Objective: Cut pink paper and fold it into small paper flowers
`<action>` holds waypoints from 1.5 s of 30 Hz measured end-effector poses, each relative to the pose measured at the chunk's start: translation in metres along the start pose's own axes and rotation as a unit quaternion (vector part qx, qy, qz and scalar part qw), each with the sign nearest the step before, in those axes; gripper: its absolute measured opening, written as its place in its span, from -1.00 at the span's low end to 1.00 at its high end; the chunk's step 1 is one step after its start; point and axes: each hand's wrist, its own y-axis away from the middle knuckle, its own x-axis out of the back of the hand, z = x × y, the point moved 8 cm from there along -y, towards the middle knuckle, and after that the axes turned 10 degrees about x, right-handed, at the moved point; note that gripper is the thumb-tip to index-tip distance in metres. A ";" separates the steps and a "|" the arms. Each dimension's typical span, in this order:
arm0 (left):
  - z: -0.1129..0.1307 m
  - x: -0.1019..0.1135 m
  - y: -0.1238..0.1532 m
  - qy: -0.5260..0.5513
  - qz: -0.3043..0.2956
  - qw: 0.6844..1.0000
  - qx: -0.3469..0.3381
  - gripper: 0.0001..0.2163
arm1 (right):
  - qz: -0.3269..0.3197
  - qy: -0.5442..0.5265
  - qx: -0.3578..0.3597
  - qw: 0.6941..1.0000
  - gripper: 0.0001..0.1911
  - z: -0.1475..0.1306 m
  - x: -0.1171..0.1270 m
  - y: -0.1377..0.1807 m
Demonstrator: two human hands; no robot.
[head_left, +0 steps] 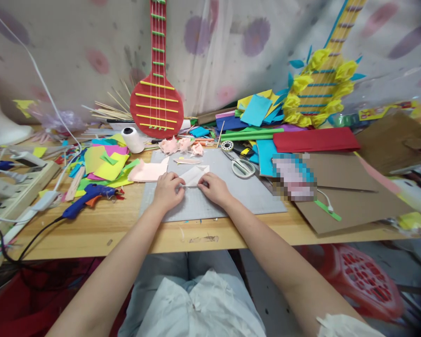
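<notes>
A pale sheet of thin paper [194, 176], partly folded, lies on the grey cutting mat [228, 199] between my hands. My left hand [168, 191] has its fingers curled on the sheet's left edge. At the lower right edge, the fingertips of my right hand [214, 189] pinch the paper. Just beyond it is a narrow pale pink strip [187, 161], with crumpled pink paper flowers [171, 145] behind. A stack of light pink paper [145, 171] sits by my left hand. White-handled scissors [243, 168] rest to the right of my right hand.
On the left are a blue glue gun [91, 197], coloured paper scraps [105, 161], a thread spool [133, 140] and a power strip [24, 189]. A red paper lute [156, 110] stands at the back, a yellow flowered one [319, 89] further right. Brown cardboard [351, 206] covers the right side.
</notes>
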 end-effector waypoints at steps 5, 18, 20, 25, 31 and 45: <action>0.002 -0.007 0.001 -0.017 -0.022 1.000 0.013 -0.85 | -0.012 0.015 -0.063 0.998 -0.87 0.002 -0.002 -0.001; -0.004 -0.010 -0.003 -0.002 -0.021 0.997 0.069 -0.87 | -0.005 0.116 -0.120 0.986 -0.82 -0.006 -0.001 -0.001; -0.004 -0.011 -0.004 -0.002 -0.014 0.997 0.078 -0.88 | -0.002 0.121 -0.115 0.986 -0.82 -0.006 -0.002 -0.001; -0.003 -0.012 -0.007 -0.016 0.007 0.994 0.106 -0.83 | -0.004 0.130 -0.108 0.986 -0.81 -0.007 -0.003 -0.001; 0.000 -0.015 -0.009 -0.038 0.010 0.994 0.100 -0.85 | -0.012 0.139 -0.104 0.985 -0.80 -0.008 -0.005 -0.002; 0.006 -0.022 -0.010 -0.018 -0.026 0.998 0.051 -0.85 | -0.039 0.174 -0.104 0.978 -0.79 -0.013 -0.004 -0.003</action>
